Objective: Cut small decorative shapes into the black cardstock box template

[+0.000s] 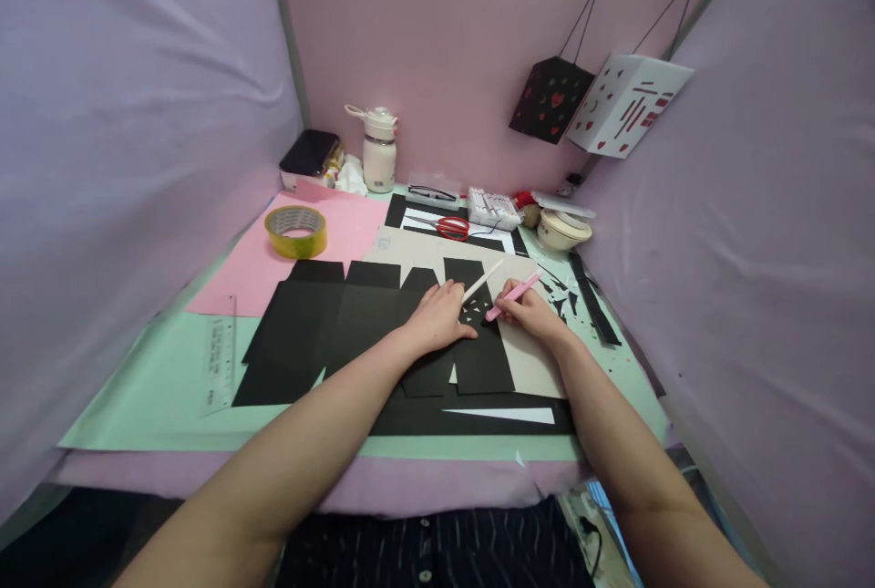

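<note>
My left hand (438, 316) presses on a cut sheet of black card (369, 314) with tabs along its far edge. A slim white stick like a pencil (484, 280) sticks out between its thumb and forefinger. Pinched in my right hand (530, 310) is a pink pen-shaped craft knife (514, 296), its tip down at the card; the blade is too small to make out. Small pale cut-outs (475, 310) show in the card between my hands. Under the card lies a light grey board (537, 360).
Yellow tape (296, 232) rests on pink paper (236, 273), near a clear ruler (220, 365). Red-handled scissors (451, 227), a pen box (493, 208), a bottle (379, 155) and a bowl (561, 231) stand behind. Black scraps (564, 304) lie right; two paper lanterns (625, 105) hang above.
</note>
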Demonstrator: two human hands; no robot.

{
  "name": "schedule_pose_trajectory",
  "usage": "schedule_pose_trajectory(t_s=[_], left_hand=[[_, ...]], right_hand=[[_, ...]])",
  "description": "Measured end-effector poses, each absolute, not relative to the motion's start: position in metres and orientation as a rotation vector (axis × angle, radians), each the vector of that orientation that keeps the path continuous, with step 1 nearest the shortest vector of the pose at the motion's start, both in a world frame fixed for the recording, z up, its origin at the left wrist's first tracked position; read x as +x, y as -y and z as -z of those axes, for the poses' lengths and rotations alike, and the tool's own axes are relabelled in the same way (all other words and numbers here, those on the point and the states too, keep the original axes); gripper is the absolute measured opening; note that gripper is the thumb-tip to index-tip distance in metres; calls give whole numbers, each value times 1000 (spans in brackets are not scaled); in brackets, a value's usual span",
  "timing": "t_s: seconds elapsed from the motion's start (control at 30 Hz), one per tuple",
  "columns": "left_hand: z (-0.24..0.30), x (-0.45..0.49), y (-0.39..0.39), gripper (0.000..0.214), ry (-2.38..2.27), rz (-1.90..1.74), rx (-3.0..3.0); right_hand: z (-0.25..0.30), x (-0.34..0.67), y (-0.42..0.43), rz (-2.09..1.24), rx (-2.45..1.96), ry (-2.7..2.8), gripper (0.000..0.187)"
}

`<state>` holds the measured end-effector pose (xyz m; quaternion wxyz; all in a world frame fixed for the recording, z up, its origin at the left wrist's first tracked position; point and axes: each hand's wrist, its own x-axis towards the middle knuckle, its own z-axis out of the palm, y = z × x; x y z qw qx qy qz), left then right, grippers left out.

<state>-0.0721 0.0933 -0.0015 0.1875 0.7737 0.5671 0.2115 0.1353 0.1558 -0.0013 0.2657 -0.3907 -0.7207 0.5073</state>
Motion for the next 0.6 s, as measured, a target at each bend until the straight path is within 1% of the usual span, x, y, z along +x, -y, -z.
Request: schedule_pose_trajectory(t_s=[0.6], left_hand=[[5,-72,-95,75,-1585,-582,2181]], right_hand=[[-1,133,-153,-1295,-1037,2025,18]])
